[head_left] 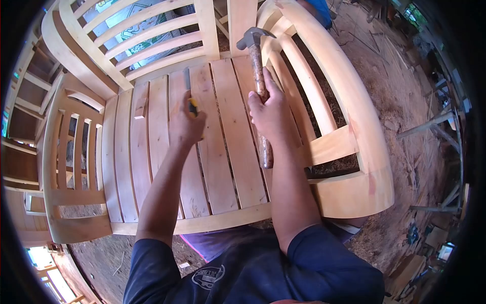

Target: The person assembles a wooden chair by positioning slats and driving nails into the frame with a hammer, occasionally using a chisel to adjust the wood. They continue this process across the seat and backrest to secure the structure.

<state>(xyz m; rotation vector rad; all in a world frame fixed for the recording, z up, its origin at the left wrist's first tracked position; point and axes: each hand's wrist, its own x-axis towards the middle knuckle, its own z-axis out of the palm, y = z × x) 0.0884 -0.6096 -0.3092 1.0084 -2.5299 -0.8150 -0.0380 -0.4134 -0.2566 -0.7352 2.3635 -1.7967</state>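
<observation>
My left hand (187, 121) is closed around a chisel (193, 105) with a yellow and black handle. Its grey blade points away from me, over the seat slats of a pale wooden bench (220, 152). A claw hammer (259, 71) with a worn, mottled handle is gripped in my right hand (271, 109). The hammer's head is up near the bench's right armrest (329, 66), and the butt of its handle points back toward me. On the slats left of my left hand lies a small wood block (141, 108).
The slatted backrest (152, 38) rises at the far side, and a slatted left armrest (76, 152) closes the other end. Dark gaps run between the seat slats. Brown ground (364, 55) with scattered wood pieces lies to the right. More wooden frames (25, 111) stand at the left.
</observation>
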